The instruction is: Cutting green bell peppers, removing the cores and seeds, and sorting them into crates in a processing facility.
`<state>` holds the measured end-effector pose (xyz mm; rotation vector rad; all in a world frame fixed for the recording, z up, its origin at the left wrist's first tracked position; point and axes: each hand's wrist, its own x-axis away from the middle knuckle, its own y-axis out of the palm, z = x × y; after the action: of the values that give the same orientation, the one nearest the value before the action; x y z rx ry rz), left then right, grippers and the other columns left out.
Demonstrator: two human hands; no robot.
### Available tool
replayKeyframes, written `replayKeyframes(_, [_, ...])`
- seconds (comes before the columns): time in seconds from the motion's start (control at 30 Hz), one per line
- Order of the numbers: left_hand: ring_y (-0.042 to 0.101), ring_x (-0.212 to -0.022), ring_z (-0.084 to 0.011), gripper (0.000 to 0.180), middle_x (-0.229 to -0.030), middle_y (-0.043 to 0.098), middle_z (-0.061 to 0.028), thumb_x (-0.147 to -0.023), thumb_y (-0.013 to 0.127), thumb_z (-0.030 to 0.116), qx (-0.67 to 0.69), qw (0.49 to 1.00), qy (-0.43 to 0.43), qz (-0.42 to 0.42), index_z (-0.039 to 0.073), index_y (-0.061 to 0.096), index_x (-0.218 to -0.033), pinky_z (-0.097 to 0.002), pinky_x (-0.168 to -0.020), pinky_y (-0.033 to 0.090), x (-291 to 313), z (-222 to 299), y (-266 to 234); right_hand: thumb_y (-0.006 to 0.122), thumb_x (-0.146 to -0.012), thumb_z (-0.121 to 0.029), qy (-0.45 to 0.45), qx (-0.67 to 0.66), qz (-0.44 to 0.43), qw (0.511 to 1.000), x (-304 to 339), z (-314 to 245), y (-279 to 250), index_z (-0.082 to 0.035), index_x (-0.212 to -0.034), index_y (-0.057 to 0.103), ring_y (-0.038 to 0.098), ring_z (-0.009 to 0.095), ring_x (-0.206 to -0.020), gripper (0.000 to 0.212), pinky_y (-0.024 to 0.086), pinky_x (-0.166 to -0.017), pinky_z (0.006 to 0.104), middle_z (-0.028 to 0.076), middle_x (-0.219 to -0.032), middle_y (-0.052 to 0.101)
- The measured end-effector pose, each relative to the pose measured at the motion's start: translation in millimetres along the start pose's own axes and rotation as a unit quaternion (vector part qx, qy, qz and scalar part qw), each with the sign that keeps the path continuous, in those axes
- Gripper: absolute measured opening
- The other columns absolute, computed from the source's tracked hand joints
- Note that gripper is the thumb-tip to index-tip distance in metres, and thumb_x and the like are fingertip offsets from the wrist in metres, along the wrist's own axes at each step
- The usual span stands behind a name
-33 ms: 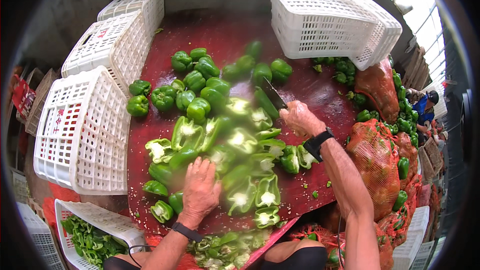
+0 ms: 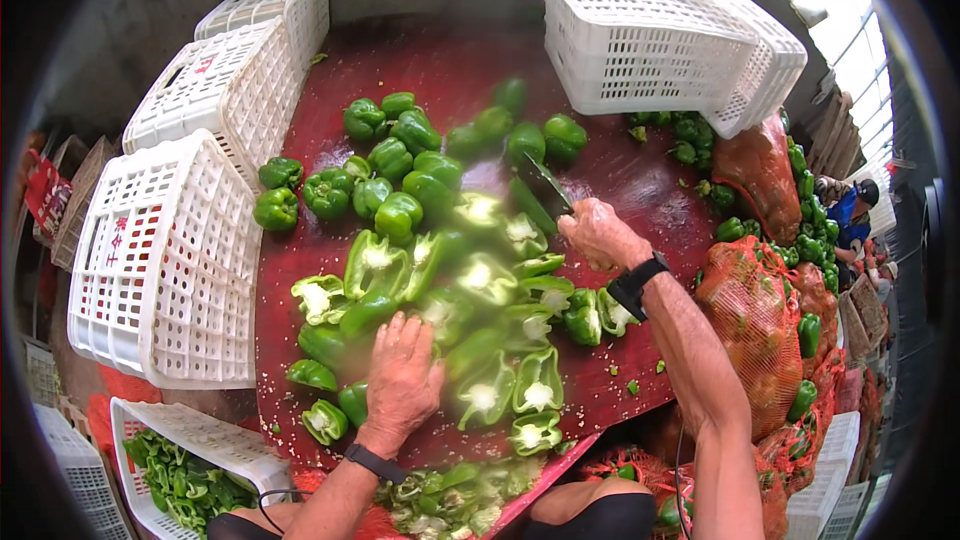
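Hardly moved since the earlier frame: just a slight turn of the knife (image 2: 546, 183) and a faint shift of the whole view, with both grips all but unchanged. Closed firmly around the handle end with the right grip (image 2: 603, 235), blade slanting forward and left from the knuckles, right beside a green pepper (image 2: 528, 204); cannot tell whether touching. Spread palm down with the left grip (image 2: 402, 380), fingers loosely extended over pepper halves (image 2: 539, 383); cannot tell whether pressing any down.

Already split, by the look of it: many halves on the red tabletop (image 2: 345, 60), ahead of the left grip and between both, often cut face up with pale cores in place. Not yet cut: whole peppers (image 2: 398, 217) clustered farther ahead of the left grip, with more ahead of the right. Probably well into this batch, yet with plenty left, judging from bulging net sacks (image 2: 745, 330) right of the right grip. Also heaped: green pieces (image 2: 190, 480) in a white crate (image 2: 205, 422), left of and behind the left grip.
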<state>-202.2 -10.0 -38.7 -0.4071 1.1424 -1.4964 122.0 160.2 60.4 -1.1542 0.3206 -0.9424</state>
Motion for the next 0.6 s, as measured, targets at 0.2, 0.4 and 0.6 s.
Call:
replayKeyframes(0.2, [0.044, -0.132, -0.0382, 0.049, -0.135, 0.052, -0.0193, -0.085, 0.064, 0.02, -0.008, 1.0, -0.001, -0.006, -0.001, 0.055, -0.128, -0.0502, -0.115, 0.029, -2.9, 1.2, 4.6, 0.05, -0.091, -0.016, 0.216, -0.408, -0.025, 0.886, -2.0, -36.7, 6.7, 0.006, -0.087, 0.062, 0.065, 0.031, -0.056, 0.025, 0.052, -0.05, 0.0433, 0.02, -0.073, 0.065])
replayKeyframes(0.4, [0.043, -0.133, -0.038, 0.05, -0.135, 0.051, -0.0191, -0.085, 0.063, 0.021, -0.024, 1.0, -0.013, -0.013, -0.001, 0.054, -0.129, -0.05, -0.115, 0.029, 2.9, -3.7, -6.3, 0.06, -0.091, -0.018, 0.273, -0.448, 0.167, 0.835, 20.2, -15.4, -12.2, 0.0, -0.092, 0.062, 0.063, 0.038, -0.068, 0.018, 0.049, -0.061, 0.0449, 0.021, -0.075, 0.062])
replayKeyframes(0.6, [0.042, -0.132, -0.0389, 0.053, -0.135, 0.05, -0.0194, -0.084, 0.064, 0.02, -0.029, 0.999, -0.003, -0.013, -0.002, 0.052, -0.13, -0.0509, -0.114, 0.029, 0.2, -1.9, -1.7, 0.062, -0.093, -0.022, 0.31, -0.489, 0.169, 0.798, 29.1, -1.2, 7.2, 0.0, -0.085, 0.059, 0.059, 0.024, -0.055, 0.023, 0.048, -0.054, 0.0387, 0.013, -0.062, 0.057])
